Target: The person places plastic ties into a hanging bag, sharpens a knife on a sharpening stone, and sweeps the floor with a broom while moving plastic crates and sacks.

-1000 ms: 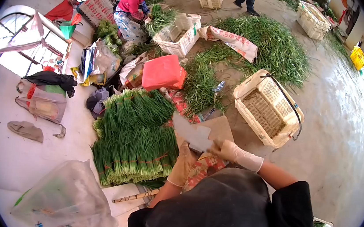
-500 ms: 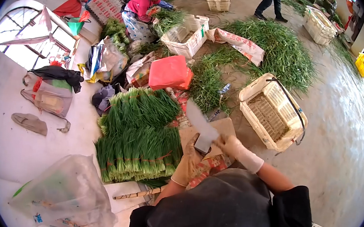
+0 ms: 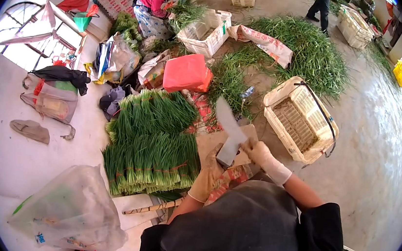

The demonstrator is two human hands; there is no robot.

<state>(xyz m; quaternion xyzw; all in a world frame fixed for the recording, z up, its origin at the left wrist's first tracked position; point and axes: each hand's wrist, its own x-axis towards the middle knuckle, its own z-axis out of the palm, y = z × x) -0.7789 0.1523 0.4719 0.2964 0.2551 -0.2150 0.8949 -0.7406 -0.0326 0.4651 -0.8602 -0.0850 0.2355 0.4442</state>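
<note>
My gloved right hand (image 3: 259, 154) grips a broad-bladed knife (image 3: 228, 121), its blade pointing away and up to the left. My gloved left hand (image 3: 209, 175) is closed round a grey block that looks like a whetstone (image 3: 228, 154). The lower part of the blade overlaps the block; whether they touch I cannot tell. Both are above a tan board (image 3: 205, 143) in front of my dark apron (image 3: 234, 227). To the left lie tied bundles of green garlic chives or similar stalks (image 3: 153, 162), stacked in two rows.
A cream plastic crate (image 3: 304, 122) stands to the right, and a red padded block (image 3: 185, 72) lies ahead. Loose greens (image 3: 297, 50) are heaped on the floor. One person (image 3: 152, 10) bends beside a white crate (image 3: 203, 45). Another person's legs (image 3: 320, 10) show at the back.
The knife blade has swung slightly to the right and away over the block. My view has tilted down a little. The walking person at the back has moved right.
</note>
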